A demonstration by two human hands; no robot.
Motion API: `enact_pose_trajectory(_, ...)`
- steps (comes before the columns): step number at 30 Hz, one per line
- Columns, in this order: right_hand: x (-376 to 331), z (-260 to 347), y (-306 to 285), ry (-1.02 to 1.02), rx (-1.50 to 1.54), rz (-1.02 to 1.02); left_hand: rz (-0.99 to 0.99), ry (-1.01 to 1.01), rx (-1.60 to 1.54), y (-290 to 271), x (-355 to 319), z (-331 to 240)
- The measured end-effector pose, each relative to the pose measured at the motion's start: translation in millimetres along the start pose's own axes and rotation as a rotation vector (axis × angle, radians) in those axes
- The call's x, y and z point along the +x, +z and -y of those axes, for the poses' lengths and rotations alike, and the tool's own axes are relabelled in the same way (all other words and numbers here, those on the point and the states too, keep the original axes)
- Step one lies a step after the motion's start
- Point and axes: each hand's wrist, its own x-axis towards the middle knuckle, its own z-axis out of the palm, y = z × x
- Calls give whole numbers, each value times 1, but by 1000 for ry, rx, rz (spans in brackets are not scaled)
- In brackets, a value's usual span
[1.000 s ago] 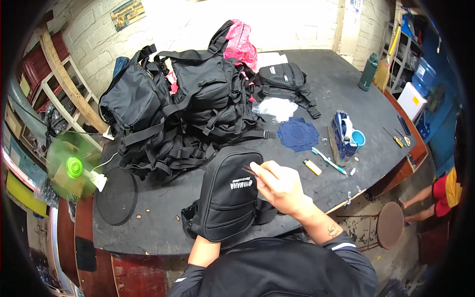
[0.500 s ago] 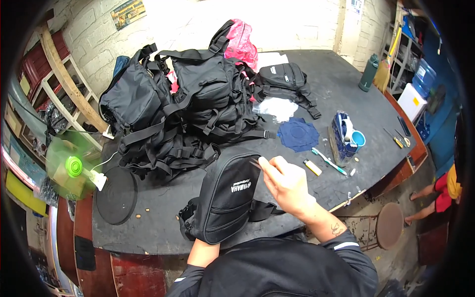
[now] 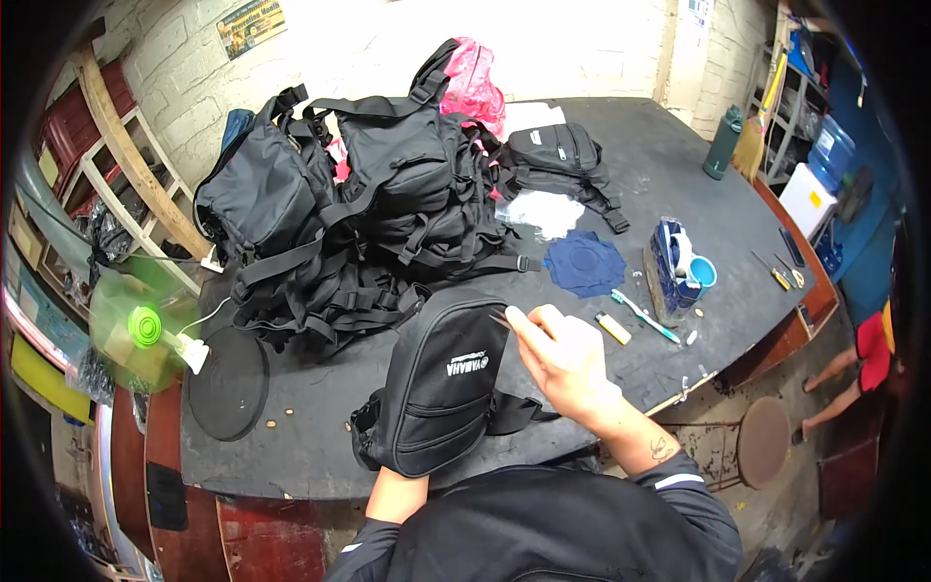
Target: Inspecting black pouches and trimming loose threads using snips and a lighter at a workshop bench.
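Observation:
A black sling bag [image 3: 441,378] with white print and zipped pockets stands tilted at the table's near edge. My left hand [image 3: 396,495] goes up behind its lower end and holds it; the fingers are hidden there. At the bag's upper right edge, my right hand [image 3: 562,364] pinches a small thin-tipped tool [image 3: 498,317], its tips at the bag's seam. Most of that tool is covered by my fingers. Black straps [image 3: 519,412] stick out from both sides of the bag.
Piled black bags [image 3: 398,184] fill the table's back left. Another small bag [image 3: 553,150], blue cloth [image 3: 585,262], yellow lighter [image 3: 612,328], toothbrush [image 3: 645,316], holder with a blue cup [image 3: 679,272] and green bottle [image 3: 722,144] lie rightward. A green fan [image 3: 145,328] stands left; a person's legs [image 3: 844,383] show right.
The sling bag has turned and shifted slightly left, its printed front facing me more. My right hand stays at its edge with the tool. The person at the right has moved a little.

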Motion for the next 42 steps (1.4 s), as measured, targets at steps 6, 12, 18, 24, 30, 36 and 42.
enact_pose_trajectory(6,2,0,15,-3,91,-107,23,-17,270,-1,7,-9)
enact_pose_trajectory(12,5,-16,-7,-2,30,87,-154,94,-459,-4,14,-11)
enact_pose_trajectory(18,35,-35,-36,-161,59,20,-467,546,743,-16,19,-12)
enact_pose_trajectory(24,52,-23,-48,-316,179,-56,-680,829,940,-44,24,-50)
enact_pose_trajectory(30,58,-18,-47,-409,51,-42,-59,359,803,-66,14,-100)
enact_pose_trajectory(36,61,-19,-61,-500,-36,67,-295,465,755,-31,18,-52)
enact_pose_trajectory(42,33,-67,-12,265,1044,326,-472,576,758,-33,39,-26)
